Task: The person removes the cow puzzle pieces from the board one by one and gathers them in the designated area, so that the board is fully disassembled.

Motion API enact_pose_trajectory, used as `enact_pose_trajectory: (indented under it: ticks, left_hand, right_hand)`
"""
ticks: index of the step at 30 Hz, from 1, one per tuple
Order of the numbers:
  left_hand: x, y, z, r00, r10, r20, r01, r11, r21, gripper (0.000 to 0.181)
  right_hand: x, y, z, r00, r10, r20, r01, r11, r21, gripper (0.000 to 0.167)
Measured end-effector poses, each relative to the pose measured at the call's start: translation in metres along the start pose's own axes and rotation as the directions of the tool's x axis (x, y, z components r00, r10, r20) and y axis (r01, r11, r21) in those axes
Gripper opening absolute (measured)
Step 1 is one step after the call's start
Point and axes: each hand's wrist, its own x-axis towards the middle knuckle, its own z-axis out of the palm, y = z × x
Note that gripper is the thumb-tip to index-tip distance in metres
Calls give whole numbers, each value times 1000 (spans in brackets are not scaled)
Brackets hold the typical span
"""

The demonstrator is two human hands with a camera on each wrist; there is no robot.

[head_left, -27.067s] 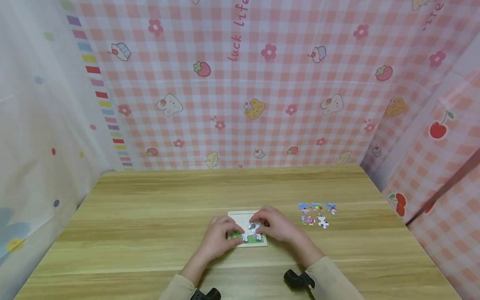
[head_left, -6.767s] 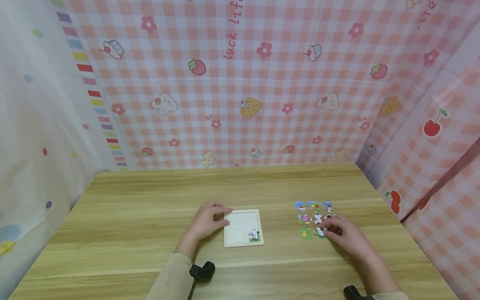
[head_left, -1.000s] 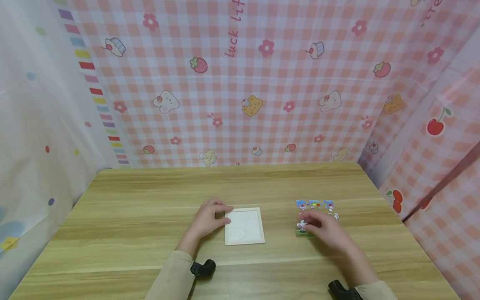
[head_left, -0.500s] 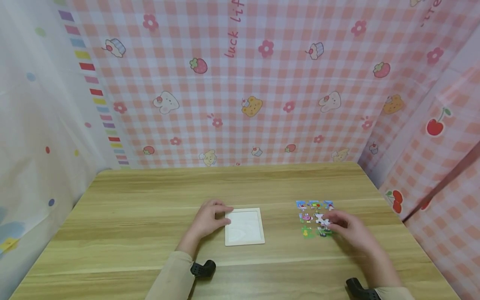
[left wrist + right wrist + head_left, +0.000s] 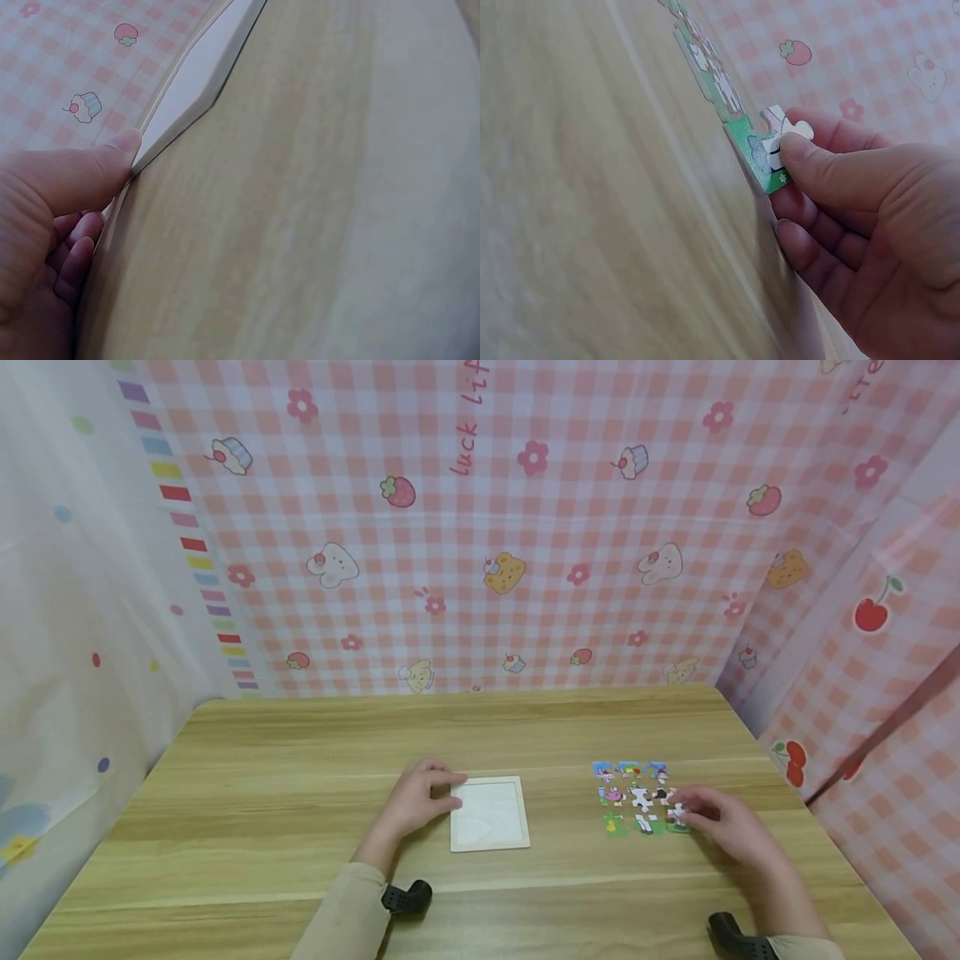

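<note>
In the head view my right hand (image 5: 727,822) pinches a corner puzzle piece (image 5: 774,150) between thumb and fingers. The piece has green, white and a flower on it, and its lower edge is at or just above the tabletop. It sits at the right end of the nearest row of loose puzzle pieces (image 5: 640,799), which lie in a rough three-row grid. My left hand (image 5: 416,802) holds the left side of a square pale wooden puzzle frame (image 5: 490,846), thumb and index finger at its edge. Its plain inner panel shows no pieces.
The wood-grain table (image 5: 300,760) extends around the frame and the pieces. Behind it hangs a pink checked cloth (image 5: 465,527), with more cloth at both sides. A black wrist camera (image 5: 407,899) is on the left forearm, another (image 5: 738,937) on the right.
Earlier the frame held pieces; the last one has been taken out. Over the last second my right hand carried the corner piece rightward across the grid to its near-right corner. The left hand stayed put.
</note>
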Motion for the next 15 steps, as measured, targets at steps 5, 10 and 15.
enact_pose_trajectory:
  ticks: [5,10,15]
  left_hand:
    - [0,0,0,1000,4,0,-4,1000,-5,33]
    - [-1,0,0,1000,1,2,-1,1000,-7,33]
    - [-1,1,0,1000,1,2,-1,1000,-3,32]
  right_hand:
    - [-1,4,-1,1000,-23,0,23,1000,19,17]
    - [-1,4,-1,999,31,8,-31,999,-17,18]
    - [0,2,-1,995,102,15,-101,994,-34,19]
